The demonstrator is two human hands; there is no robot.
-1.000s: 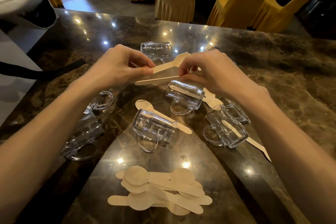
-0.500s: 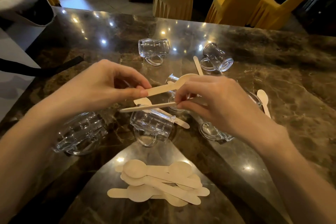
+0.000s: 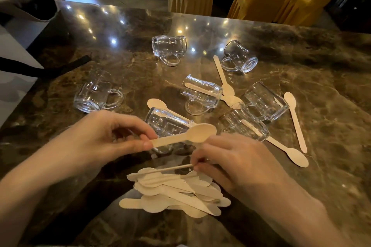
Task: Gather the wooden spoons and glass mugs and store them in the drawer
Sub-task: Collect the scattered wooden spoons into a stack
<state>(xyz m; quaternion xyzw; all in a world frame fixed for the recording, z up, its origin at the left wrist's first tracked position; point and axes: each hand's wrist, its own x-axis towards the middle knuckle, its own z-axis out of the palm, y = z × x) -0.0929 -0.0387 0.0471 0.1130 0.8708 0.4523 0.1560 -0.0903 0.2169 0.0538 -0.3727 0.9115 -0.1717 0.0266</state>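
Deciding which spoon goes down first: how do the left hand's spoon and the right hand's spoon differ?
The left hand holds the left spoon broad face showing, bowl pointing right; the right hand holds the right spoon edge-on, a thin line pointing left. The left spoon is in front of a lying mug; the right spoon is low over the spoon pile. Both are pale wood, pinched at one end.

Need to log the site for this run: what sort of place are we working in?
Probably a banquet hall or restaurant dining room: chairs in yellow fabric covers with pleated skirts, a polished marble table mirroring small lights, and many identical glass mugs and wooden spoons.
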